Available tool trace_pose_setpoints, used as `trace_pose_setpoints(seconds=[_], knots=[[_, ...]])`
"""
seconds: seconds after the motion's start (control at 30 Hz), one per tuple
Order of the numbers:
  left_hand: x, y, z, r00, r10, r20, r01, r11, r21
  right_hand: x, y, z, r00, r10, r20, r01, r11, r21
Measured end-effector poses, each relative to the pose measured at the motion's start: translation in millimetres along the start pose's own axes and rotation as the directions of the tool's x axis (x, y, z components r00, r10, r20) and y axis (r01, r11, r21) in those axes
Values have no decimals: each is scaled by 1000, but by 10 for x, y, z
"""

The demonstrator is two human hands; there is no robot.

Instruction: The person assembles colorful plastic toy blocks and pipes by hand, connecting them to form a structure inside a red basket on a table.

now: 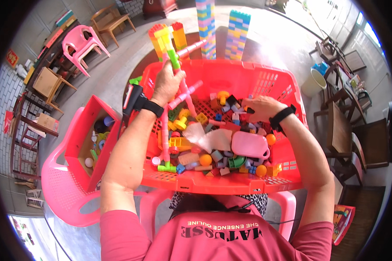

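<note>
My left hand is wrapped round a toy pipe structure of pink, green and yellow tubes, which rises above a red plastic basket. One pink tube leg of it reaches down to a green connector near the basket's front left. My right hand reaches over the pile inside with its fingers stretched to the left, slightly blurred, near small building blocks. Around the hands lie a pink lidded case, a crumpled pale sheet, orange balls and several coloured blocks.
Block towers stand on the round table behind the basket. At left, a pink chair bears a red box of toys. Wooden chairs and a white bin are at the right.
</note>
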State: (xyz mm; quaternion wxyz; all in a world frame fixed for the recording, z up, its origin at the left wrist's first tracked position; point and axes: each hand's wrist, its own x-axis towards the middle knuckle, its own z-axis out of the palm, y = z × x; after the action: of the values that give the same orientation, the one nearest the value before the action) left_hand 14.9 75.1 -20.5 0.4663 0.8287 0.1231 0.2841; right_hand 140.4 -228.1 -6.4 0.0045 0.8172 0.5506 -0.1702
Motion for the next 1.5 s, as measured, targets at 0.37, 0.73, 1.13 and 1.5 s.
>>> trace_pose_setpoints(seconds=[0.37,0.73,1.13,1.5], knots=[[-57,-62,-115,985,-20,-174,91,908,409,-128,-77,-286,990,-141,-23,92,501,861],[-37,199,-199,877,363,-316,-128,809,574,-168,-107,-370,958,172,-230,163,331,929],[-362,1399,358,845,244,475,-309,949,63,-80,-298,-358,904,191,-383,317,303,899],[1009,1188,-178,954,295,49,-296,955,3,-85,-375,-291,795,100,-598,307,784,539]])
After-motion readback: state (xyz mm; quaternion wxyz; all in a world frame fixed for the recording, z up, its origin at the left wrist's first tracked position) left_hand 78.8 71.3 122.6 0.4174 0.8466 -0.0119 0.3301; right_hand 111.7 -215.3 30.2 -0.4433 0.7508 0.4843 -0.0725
